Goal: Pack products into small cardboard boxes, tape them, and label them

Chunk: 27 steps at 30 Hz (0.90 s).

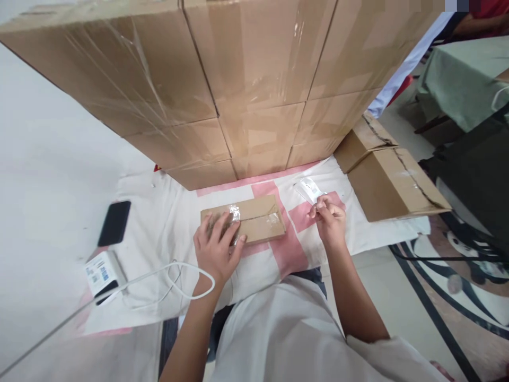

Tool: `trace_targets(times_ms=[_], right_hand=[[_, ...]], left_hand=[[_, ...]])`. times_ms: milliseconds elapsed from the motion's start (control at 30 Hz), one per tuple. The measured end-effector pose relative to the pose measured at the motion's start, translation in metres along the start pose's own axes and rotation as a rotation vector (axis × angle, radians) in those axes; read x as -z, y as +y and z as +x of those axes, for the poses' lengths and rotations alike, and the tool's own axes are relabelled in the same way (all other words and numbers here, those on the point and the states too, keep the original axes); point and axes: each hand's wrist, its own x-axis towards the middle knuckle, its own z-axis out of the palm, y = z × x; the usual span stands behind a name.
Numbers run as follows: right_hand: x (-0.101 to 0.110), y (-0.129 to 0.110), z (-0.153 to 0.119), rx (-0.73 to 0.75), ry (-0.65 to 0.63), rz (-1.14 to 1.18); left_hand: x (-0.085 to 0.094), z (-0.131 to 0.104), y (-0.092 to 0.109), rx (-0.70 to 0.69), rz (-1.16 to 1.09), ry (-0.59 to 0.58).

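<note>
A small flat cardboard box (258, 216) with shiny clear tape lies on the cloth in front of me. My left hand (217, 246) rests on its left part, fingers spread over the top and covering that end. To the right of the box, my right hand (330, 215) pinches a white label on shiny backing (310, 190) between thumb and fingers, held just above the cloth. Its print is too small to read.
Large taped cartons (258, 79) are stacked behind the box. Two brown boxes (397, 183) stand at right. On the left lie a black phone (114, 223), a small white printed device (104, 273) and a looping white cable (185, 263). A green-covered table (457, 74) is farther right.
</note>
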Motion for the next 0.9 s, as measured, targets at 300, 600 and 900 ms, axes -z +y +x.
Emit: trace_targets(times_ms=[300,600,900], right_hand=[[-0.088,-0.05,-0.054,0.171,-0.456,0.024],[-0.098,-0.033,-0.078,0.333,-0.749,-0.128],[-0.098,-0.034,-0.072,0.497,-0.764,-0.505]], left_hand=[[0.041,0.02,0.049,0.111,-0.551,0.022],[0.029,-0.008,0.046,0.375,-1.186,-0.08],[0.045,-0.028,0.038,0.386,-0.892,0.041]])
